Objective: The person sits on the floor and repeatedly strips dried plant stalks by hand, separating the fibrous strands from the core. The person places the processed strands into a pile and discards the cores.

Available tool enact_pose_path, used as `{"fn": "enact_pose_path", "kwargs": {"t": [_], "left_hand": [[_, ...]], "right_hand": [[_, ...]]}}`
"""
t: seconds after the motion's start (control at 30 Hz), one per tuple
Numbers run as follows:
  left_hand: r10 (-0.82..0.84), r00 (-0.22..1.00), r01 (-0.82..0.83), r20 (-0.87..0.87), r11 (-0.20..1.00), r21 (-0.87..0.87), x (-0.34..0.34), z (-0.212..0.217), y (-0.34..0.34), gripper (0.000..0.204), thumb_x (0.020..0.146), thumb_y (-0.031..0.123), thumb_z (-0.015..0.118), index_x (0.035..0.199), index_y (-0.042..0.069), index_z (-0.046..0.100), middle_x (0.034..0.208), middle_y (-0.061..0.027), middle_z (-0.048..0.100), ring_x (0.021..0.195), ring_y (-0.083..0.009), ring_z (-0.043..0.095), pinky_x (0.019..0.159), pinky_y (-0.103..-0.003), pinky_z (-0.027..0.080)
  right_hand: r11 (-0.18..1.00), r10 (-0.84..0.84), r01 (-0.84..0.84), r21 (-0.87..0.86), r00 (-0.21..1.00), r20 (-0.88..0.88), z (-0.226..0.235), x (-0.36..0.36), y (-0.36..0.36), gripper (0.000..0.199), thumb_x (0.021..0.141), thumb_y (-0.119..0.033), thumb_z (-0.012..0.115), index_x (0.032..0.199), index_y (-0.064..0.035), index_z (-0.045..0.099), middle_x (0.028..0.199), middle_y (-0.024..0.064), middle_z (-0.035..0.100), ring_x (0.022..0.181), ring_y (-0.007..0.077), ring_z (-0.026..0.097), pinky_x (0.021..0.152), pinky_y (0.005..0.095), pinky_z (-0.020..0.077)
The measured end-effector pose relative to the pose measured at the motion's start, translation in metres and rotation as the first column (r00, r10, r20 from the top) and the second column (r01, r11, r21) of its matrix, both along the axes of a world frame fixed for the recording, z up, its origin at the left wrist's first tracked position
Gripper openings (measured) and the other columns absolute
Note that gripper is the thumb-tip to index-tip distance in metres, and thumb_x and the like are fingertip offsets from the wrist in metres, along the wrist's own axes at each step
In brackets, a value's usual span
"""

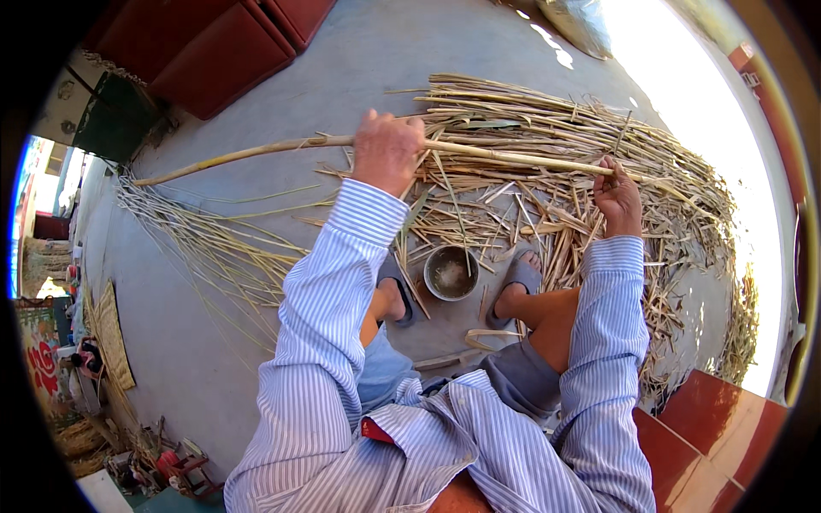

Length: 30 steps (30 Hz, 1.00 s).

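A long pale-yellow reed stalk point(513, 157) runs across in front of me, above the floor. My left hand point(389, 154) is closed round it near its middle, knuckles up. Farther right, my right hand point(617, 201) pinches the same stalk between thumb and fingers. The stalk's far left part bows down toward a bundle of thin split strips point(214, 235) on the floor. Beyond and below my hands lies a big pile of dry reed stalks point(556, 120). A thin strip leans into a round metal bowl point(451, 296) between my feet, with some liquid in it.
Loose husks point(556, 227) litter the floor round my right foot. A looped pale strip point(496, 335) lies by my knees. Dark red padded furniture point(227, 60) stands at the back left, red tiles point(710, 419) at the lower right. Strong sunlight falls along the right side.
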<state>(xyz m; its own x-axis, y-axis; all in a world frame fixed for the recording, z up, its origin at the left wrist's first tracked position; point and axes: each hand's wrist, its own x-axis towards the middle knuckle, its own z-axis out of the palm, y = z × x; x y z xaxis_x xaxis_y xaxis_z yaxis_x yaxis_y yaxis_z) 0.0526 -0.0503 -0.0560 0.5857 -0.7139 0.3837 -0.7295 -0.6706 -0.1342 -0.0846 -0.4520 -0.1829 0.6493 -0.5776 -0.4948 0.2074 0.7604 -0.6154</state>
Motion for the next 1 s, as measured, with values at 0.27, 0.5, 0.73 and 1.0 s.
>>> {"fn": "enact_pose_path", "kwargs": {"t": [0.27,0.5,0.73,1.0], "left_hand": [[-0.115,0.98,0.09,-0.164,0.984,-0.152,0.008,0.023,0.063,0.02,0.072,0.024,0.077,0.081,0.009,0.066,0.068,-0.0051,0.059,0.07,-0.0238,0.055,0.067,-0.037,0.036],[-0.311,0.823,-0.059,-0.476,0.786,-0.616,-0.002,0.026,0.062,0.022,0.073,0.022,0.078,0.084,0.005,0.069,0.078,-0.0082,0.065,0.074,-0.0227,0.06,0.068,-0.037,0.042],[-0.295,0.952,0.306,0.086,0.887,-0.345,-0.012,0.017,0.001,0.028,0.082,0.032,0.07,0.088,0.005,0.066,0.081,-0.0102,0.066,0.07,-0.023,0.061,0.068,-0.036,0.041],[-0.205,0.964,0.152,-0.167,0.947,-0.284,-0.009,0.013,-0.017,0.026,0.079,0.033,0.072,0.08,0.007,0.067,0.068,-0.0068,0.064,0.064,-0.026,0.058,0.063,-0.038,0.038]], "right_hand": [[0.997,-0.033,0.033,-0.065,0.999,-0.008,0.005,-0.011,-0.002,0.02,0.096,-0.02,0.058,0.107,-0.0041,0.061,0.098,0.007,0.07,0.082,0.0147,0.067,0.062,0.0247,0.0547],[0.984,-0.032,0.033,-0.173,0.999,0.011,-0.001,-0.023,-0.012,0.024,0.088,-0.026,0.069,0.098,-0.0044,0.064,0.088,0.0067,0.071,0.067,0.0101,0.062,0.053,0.0197,0.051],[0.951,0.247,-0.235,-0.203,0.968,0.039,0.041,0.008,0.076,0.021,0.095,-0.021,0.06,0.101,-0.0014,0.063,0.094,0.0087,0.069,0.077,0.011,0.064,0.063,0.02,0.0564],[0.931,0.263,-0.274,-0.24,0.962,-0.077,0.065,0.021,0.108,0.028,0.099,-0.03,0.052,0.095,-0.0043,0.062,0.083,0.0067,0.069,0.072,0.0118,0.066,0.057,0.0216,0.0516]]}}
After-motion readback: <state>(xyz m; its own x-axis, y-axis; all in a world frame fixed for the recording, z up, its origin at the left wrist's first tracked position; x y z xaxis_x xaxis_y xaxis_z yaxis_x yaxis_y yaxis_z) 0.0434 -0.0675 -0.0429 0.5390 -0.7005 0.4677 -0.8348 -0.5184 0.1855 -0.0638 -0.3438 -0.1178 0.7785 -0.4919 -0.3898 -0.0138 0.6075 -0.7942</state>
